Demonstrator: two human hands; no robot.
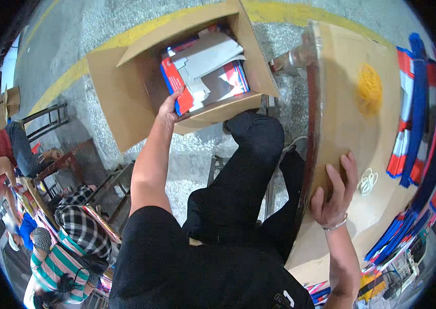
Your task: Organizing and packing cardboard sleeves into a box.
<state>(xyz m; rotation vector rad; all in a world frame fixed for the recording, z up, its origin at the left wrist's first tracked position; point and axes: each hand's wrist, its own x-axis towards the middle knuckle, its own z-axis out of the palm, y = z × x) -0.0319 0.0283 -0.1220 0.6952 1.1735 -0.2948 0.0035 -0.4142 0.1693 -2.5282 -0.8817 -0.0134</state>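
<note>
My left hand [169, 107] reaches into an open cardboard box [125, 98] and grips the near end of a flat red, white and blue printed piece [176, 85]. Whether it is a bag or a folded carton I cannot tell. Grey-white sheets [207, 56] lie over and beside it in the box, with more printed pieces underneath. My right hand [337, 188] rests with fingers apart on a cardboard-covered table [339, 123] and holds nothing. Close to its fingers lies a small coil of white string [368, 182]. Farther up the table is a tangle of yellow string [369, 90].
Bundles of blue, red and white strips [408, 113] line the table's right side, with a stack of similar pieces [393, 234] nearer me. Several people, one in a striped top [68, 262], sit at the left beside metal benches [48, 121]. A yellow line [285, 13] crosses the floor.
</note>
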